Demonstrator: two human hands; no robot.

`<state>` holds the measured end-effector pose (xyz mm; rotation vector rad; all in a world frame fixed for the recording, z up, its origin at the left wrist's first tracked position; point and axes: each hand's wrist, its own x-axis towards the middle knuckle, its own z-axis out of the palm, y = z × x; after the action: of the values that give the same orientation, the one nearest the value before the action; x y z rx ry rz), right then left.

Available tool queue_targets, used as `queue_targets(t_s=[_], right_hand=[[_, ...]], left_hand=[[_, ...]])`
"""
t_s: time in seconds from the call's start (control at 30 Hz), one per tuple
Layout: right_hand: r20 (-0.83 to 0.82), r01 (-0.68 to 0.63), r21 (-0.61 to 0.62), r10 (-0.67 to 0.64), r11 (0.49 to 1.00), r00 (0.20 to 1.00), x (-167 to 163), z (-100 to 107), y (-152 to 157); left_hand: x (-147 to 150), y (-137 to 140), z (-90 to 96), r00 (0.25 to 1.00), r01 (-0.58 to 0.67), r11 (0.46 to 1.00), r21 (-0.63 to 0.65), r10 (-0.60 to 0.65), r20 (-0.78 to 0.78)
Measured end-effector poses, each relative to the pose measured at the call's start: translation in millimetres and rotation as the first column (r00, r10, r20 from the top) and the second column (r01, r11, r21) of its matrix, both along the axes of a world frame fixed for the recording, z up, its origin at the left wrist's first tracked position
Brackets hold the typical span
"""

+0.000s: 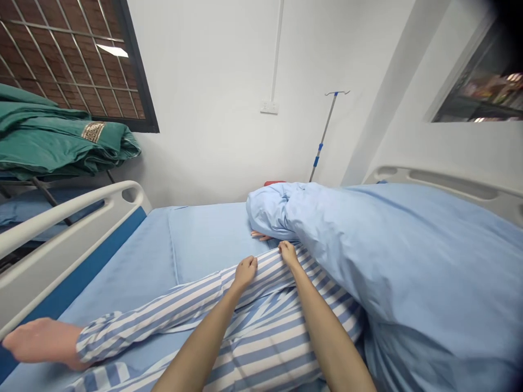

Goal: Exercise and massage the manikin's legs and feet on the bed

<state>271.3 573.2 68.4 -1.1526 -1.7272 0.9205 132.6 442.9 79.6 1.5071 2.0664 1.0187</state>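
Blue-and-white striped trousers (159, 310) clothe the legs of a figure lying on the bed. My left hand (245, 271) is closed on the cloth over the far leg, around the thigh. Higher up that leg, near the hip, my right hand (288, 253) pinches the same trousers, close to the quilt's edge. A light blue quilt (368, 245) covers the figure's upper body, and its folded edge lies just beyond my right hand. The figure's fingers (260, 235) show beneath that edge. At the left, a bare foot (44, 340) sticks out of the gathered cuff.
The bed has a blue sheet (208, 228), a pale footboard (90, 212) at left and a headboard (449, 182) at right. Behind it stands an IV pole (322, 141) by the wall. Folded green covers (61, 136) lie beyond the footboard, under a barred window (73, 54).
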Motion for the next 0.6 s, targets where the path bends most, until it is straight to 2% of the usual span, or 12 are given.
queue_targets(t_s=[0.1,0.17,0.3,0.4,0.47,0.53,0.6], right_hand=[[0.013,0.000,0.007,0.000,1.000,1.000,2,9,-12],[0.018,-0.007,0.005,0.007,1.000,1.000,5,11,-31],[0.032,-0.082,-0.006,0.083,0.997,0.996,10,10,-90],[0.002,-0.160,-0.002,0.160,0.987,0.987,12,13,-151],[-0.066,-0.178,-0.002,0.177,0.984,0.982,9,14,-204],[-0.118,-0.164,0.010,0.164,0.986,0.979,5,12,-263],[-0.086,-0.180,0.085,0.187,0.980,0.979,8,10,-317]], left_hand=[[-3,-14,7.3,0.994,0.070,0.997,-0.039,-0.066,0.091],[-8,-32,9.2,0.989,0.104,0.993,-0.055,-0.097,0.112],[-21,-96,4.0,0.990,0.085,0.993,-0.082,-0.075,0.118],[-32,-159,1.4,0.994,-0.002,0.998,-0.066,0.010,0.109],[-34,-204,2.7,0.993,-0.071,0.997,-0.026,0.073,0.087],[-31,-248,3.6,0.985,-0.161,0.987,0.027,0.159,0.062],[-20,-293,1.6,0.967,-0.253,0.964,0.081,0.250,0.043]])
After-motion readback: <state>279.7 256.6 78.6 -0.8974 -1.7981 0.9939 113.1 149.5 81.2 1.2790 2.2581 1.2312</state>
